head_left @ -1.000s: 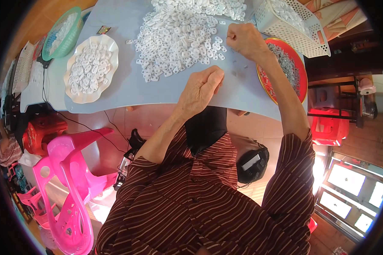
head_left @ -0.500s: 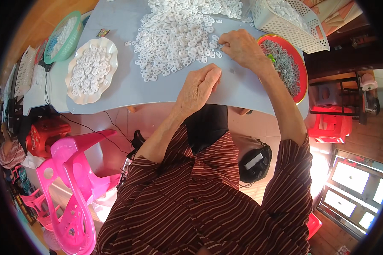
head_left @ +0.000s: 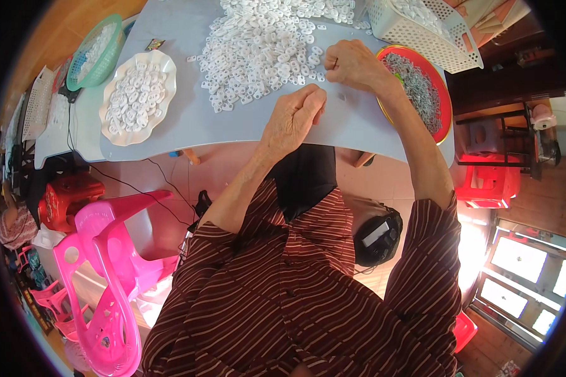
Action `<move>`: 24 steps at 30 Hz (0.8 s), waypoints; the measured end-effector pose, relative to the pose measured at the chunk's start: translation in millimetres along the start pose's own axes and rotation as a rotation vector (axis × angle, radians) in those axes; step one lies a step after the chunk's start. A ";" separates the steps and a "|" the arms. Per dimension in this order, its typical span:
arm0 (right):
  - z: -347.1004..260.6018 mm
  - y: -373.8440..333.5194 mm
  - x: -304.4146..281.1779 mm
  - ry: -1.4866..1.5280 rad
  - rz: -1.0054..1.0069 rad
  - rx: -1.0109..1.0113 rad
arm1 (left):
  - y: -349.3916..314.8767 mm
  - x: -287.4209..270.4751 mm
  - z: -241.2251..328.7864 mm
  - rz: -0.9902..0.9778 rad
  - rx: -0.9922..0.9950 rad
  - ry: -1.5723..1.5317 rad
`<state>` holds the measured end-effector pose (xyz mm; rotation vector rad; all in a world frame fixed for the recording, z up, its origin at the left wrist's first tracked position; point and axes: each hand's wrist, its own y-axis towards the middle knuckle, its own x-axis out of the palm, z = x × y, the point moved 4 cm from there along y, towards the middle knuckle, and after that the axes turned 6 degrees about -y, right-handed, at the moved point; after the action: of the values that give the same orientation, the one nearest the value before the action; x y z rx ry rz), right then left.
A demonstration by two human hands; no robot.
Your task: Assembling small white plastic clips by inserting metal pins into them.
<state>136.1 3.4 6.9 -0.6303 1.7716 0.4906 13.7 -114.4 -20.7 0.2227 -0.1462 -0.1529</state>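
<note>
My left hand (head_left: 294,116) is closed, thumb along the curled fingers, over the front part of the grey table (head_left: 201,131). A little farther off and to the right, my right hand (head_left: 356,66) is also closed, its fingers bent inward beside the pile's right edge. Whatever either hand may hold is hidden. The large pile (head_left: 251,60) consists of small white oval plastic pieces with holes. Right of my right hand, a round red tray (head_left: 447,100) with a gold edge holds many small grey metal parts (head_left: 418,88); my right forearm crosses its near left side.
A scalloped white dish (head_left: 170,80) with similar white pieces stands at left, near a green basket (head_left: 114,53). At back right is a white perforated basket (head_left: 415,44). Below the table are a pink chair (head_left: 116,251), red stools (head_left: 487,182) and a black bag (head_left: 377,242).
The view has shifted slightly, so the table sits a little higher in the picture. Both hands stay closed in nearly the same places, with my left hand slightly nearer the right one.
</note>
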 end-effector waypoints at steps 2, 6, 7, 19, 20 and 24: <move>-3.6 -4.7 -5.3 0.012 -0.001 0.021 | 0.3 -0.9 0.0 0.008 -0.025 0.012; -7.9 -18.1 -9.7 0.109 0.061 0.064 | 0.8 -0.3 -4.0 0.012 -0.038 0.002; -9.4 -22.1 -10.6 0.109 0.065 0.066 | 2.3 -1.2 -7.5 0.016 -0.030 -0.009; -26.1 -64.2 18.9 1.229 0.154 0.334 | 10.6 4.1 -16.7 0.181 0.013 -0.362; -28.5 -68.0 20.7 1.276 0.203 0.332 | 9.5 3.8 -16.4 0.188 0.037 -0.348; -24.7 -75.9 30.7 1.366 0.341 0.262 | 5.7 1.7 -14.7 0.192 0.001 -0.343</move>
<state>159.6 -75.4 -16.7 -0.4766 3.1985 -0.0406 18.4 -106.1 -33.4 0.1812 -0.5068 0.0012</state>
